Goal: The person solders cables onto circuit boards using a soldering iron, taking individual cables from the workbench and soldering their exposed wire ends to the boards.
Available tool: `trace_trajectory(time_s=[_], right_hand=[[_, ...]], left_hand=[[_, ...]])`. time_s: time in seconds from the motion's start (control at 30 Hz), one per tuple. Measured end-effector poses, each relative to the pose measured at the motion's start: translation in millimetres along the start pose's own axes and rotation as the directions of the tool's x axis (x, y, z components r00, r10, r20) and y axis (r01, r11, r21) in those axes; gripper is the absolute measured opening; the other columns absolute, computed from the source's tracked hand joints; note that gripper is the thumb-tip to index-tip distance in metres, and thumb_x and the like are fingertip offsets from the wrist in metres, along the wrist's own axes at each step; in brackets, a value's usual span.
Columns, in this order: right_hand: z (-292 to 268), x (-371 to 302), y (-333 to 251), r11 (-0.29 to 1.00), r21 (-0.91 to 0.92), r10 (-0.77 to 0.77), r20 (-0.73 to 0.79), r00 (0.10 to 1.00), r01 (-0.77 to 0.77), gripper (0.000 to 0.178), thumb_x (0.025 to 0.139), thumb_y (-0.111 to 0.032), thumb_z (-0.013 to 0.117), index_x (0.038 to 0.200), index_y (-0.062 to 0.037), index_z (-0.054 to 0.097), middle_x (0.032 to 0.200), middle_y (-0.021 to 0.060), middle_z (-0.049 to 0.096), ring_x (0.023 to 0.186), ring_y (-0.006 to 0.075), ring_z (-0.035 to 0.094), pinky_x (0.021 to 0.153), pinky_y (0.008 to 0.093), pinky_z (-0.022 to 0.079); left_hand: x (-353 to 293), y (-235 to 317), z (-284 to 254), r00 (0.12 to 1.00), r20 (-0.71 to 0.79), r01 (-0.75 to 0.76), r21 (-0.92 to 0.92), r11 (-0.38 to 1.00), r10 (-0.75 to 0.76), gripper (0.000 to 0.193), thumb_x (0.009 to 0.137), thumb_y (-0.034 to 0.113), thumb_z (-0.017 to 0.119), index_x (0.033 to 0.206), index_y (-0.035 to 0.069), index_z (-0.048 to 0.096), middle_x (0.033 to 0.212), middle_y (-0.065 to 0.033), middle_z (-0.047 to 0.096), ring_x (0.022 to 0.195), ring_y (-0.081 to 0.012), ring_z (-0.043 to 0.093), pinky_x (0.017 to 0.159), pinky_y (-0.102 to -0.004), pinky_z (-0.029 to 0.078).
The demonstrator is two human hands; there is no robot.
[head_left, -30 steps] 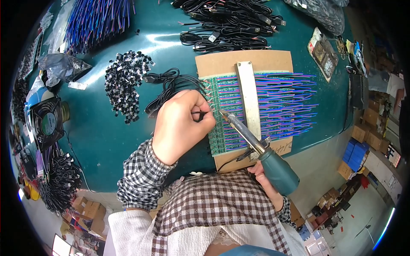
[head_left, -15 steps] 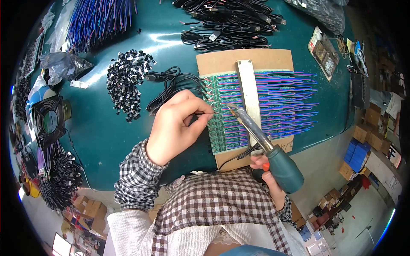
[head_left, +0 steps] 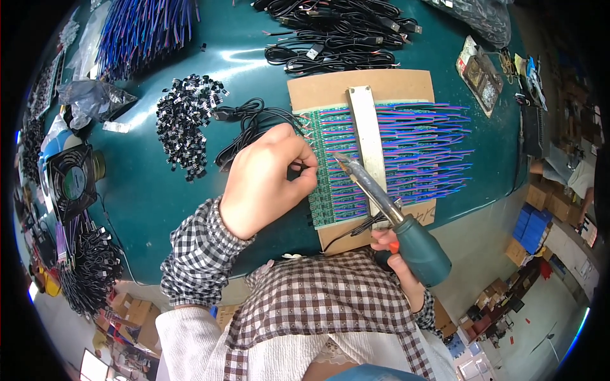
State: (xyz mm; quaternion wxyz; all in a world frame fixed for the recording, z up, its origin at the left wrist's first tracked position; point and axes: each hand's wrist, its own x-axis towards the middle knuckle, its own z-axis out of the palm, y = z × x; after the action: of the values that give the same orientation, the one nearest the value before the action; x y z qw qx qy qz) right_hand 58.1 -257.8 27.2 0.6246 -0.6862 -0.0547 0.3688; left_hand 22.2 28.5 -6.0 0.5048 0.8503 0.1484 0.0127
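My left hand (head_left: 270, 178) is closed in a pinch at the left edge of a green circuit board panel (head_left: 324, 206). A bit of black cable shows between its thumb and forefinger; the cable's tip is hidden. In my right hand (head_left: 406, 273) is a soldering iron (head_left: 422, 254) with a dark green handle. Its tip points up and left over the panel, just right of the left fingertips. Blue, red and black wires (head_left: 432, 152) run rightward from the panel. A metal bar (head_left: 367, 136) lies across them. Black cables (head_left: 251, 124) lie beyond my left hand, some reaching the panel's upper left edge.
Under the panel is a cardboard sheet (head_left: 356, 86). A heap of small black parts (head_left: 184, 124) lies left, with a fan (head_left: 73, 178) farther out. Bundled USB cables (head_left: 343, 41) and blue wires (head_left: 149, 28) lie at the back. A dirty tray (head_left: 480, 76) sits at right.
The left fingers have drawn closer together, and the thin wire seen at their tips is now hidden. The soldering iron has hardly moved. The whole view has shifted slightly.
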Motion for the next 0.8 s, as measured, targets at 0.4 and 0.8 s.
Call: trace_trajectory(time_s=[0.4,0.8], right_hand=[[-2.2,-2.3,0.9,0.996,-0.083,0.014,-0.004,1.000,-0.014,0.041,0.079,-0.001,0.078,0.114,0.0078,0.059,0.097,0.0149,0.072,0.096,0.0250,0.072,0.087,0.0369,0.058],[-10.0,-4.8,8.8,0.920,-0.378,-0.085,0.078,0.993,0.108,0.033,0.075,-0.007,0.082,0.103,0.0004,0.067,0.085,0.0059,0.074,0.080,0.0177,0.072,0.077,0.0300,0.056]], left_hand=[[11.6,2.4,-6.4,0.995,0.098,-0.022,0.080,0.997,0.014,0.011,0.071,0.001,0.072,0.079,0.003,0.065,0.078,-0.0060,0.055,0.066,-0.0178,0.059,0.060,-0.0302,0.048],[20.1,0.1,-13.6,0.978,0.201,-0.085,0.092,0.992,0.065,0.010,0.071,0.001,0.071,0.078,0.002,0.064,0.078,-0.0070,0.055,0.068,-0.0194,0.059,0.063,-0.0306,0.050]])
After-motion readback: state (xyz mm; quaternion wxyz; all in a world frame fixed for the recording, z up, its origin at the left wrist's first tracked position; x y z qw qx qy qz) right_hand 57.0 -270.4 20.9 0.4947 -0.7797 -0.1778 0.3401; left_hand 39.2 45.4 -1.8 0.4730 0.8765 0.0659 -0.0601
